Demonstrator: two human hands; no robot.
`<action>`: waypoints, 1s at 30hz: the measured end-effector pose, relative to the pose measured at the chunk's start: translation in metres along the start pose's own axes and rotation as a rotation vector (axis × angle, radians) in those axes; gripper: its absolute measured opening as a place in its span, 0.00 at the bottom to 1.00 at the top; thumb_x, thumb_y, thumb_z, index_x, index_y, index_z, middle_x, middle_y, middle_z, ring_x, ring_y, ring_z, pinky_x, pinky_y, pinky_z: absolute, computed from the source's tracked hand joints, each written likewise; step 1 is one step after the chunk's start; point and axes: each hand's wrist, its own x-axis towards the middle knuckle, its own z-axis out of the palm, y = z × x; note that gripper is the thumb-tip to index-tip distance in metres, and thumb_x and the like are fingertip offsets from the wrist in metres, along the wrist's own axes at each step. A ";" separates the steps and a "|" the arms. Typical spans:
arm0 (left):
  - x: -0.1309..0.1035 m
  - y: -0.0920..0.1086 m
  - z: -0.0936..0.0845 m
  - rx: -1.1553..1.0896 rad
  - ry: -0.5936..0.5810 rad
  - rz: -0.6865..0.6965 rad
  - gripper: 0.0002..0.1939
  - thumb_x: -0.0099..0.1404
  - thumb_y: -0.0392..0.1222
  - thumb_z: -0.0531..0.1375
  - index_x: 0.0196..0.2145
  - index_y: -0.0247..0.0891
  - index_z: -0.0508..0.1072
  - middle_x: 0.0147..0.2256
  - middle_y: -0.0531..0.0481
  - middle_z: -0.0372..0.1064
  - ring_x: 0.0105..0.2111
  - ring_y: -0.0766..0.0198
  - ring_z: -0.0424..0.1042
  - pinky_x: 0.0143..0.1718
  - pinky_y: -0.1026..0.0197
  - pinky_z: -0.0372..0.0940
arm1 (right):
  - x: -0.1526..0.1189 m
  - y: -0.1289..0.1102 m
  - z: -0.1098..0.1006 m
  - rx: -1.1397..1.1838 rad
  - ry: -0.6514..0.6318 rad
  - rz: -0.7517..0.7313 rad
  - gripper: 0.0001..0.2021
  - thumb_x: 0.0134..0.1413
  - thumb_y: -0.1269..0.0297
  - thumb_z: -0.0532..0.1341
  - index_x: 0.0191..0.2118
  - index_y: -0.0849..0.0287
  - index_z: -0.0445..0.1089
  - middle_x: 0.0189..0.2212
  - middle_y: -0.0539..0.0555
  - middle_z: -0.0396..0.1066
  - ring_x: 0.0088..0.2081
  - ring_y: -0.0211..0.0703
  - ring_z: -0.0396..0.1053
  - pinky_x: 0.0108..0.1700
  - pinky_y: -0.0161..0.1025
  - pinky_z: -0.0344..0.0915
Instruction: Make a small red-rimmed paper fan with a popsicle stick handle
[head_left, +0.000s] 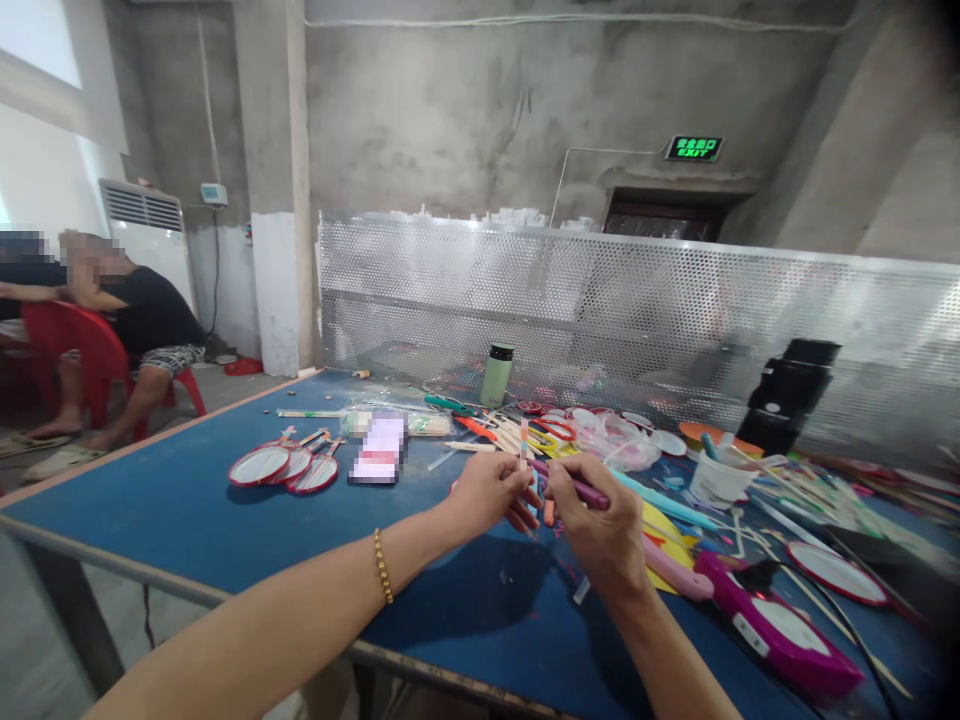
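Observation:
My left hand (491, 492) is closed in a pinch on a small striped stick (523, 440) that stands upright above its fingertips. Close beside it on the right, my right hand (600, 515) wraps its fingers round a purple pen-like tool (590, 492). The tool's tip points toward the stick; whether they touch is hard to tell. Below my hands is the blue tabletop (315, 530). Several small round white pieces with red rims (259, 465) lie to the left, near a phone (380, 447).
A green bottle (496, 375) stands at the back. On the right are a white cup (721, 478), a magenta device (780, 630), a black object (791, 395) and scattered sticks. Two people sit at the far left, one on a red chair (82, 340).

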 end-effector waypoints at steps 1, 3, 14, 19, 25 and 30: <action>0.000 0.000 0.000 -0.002 0.000 0.001 0.08 0.64 0.42 0.56 0.31 0.34 0.64 0.25 0.49 0.70 0.18 0.65 0.73 0.18 0.65 0.67 | 0.000 0.000 0.000 -0.001 0.003 0.001 0.11 0.59 0.61 0.59 0.27 0.58 0.67 0.20 0.47 0.65 0.20 0.34 0.61 0.23 0.31 0.60; -0.001 0.001 0.000 -0.002 0.002 0.001 0.08 0.64 0.41 0.56 0.31 0.34 0.64 0.25 0.50 0.70 0.18 0.65 0.73 0.18 0.65 0.67 | 0.000 0.001 0.000 -0.007 0.005 0.002 0.11 0.59 0.61 0.59 0.27 0.58 0.67 0.20 0.47 0.65 0.20 0.34 0.62 0.24 0.31 0.60; -0.001 0.003 0.003 0.025 0.019 -0.024 0.06 0.65 0.36 0.52 0.30 0.33 0.64 0.24 0.50 0.70 0.17 0.66 0.72 0.17 0.66 0.67 | 0.001 0.001 0.000 -0.011 0.013 -0.010 0.11 0.59 0.61 0.59 0.26 0.58 0.66 0.20 0.46 0.64 0.20 0.33 0.61 0.25 0.31 0.60; -0.002 0.003 0.002 0.007 0.007 -0.023 0.06 0.66 0.36 0.52 0.31 0.33 0.64 0.24 0.50 0.70 0.17 0.66 0.72 0.17 0.66 0.67 | 0.001 0.000 0.001 -0.021 0.020 -0.011 0.11 0.59 0.61 0.59 0.26 0.58 0.67 0.19 0.46 0.64 0.20 0.33 0.61 0.25 0.31 0.60; -0.003 0.004 0.003 0.021 0.019 -0.029 0.07 0.67 0.37 0.52 0.31 0.33 0.64 0.24 0.49 0.70 0.17 0.66 0.72 0.17 0.66 0.67 | 0.002 0.001 0.001 -0.024 0.012 -0.007 0.11 0.59 0.61 0.59 0.26 0.58 0.67 0.19 0.47 0.64 0.20 0.33 0.61 0.24 0.31 0.60; -0.003 0.005 0.004 0.037 0.022 -0.036 0.07 0.66 0.36 0.51 0.31 0.33 0.64 0.24 0.49 0.70 0.17 0.66 0.72 0.17 0.67 0.66 | 0.002 0.003 0.002 -0.023 0.026 -0.005 0.11 0.59 0.61 0.59 0.27 0.58 0.67 0.20 0.46 0.65 0.20 0.33 0.61 0.25 0.31 0.60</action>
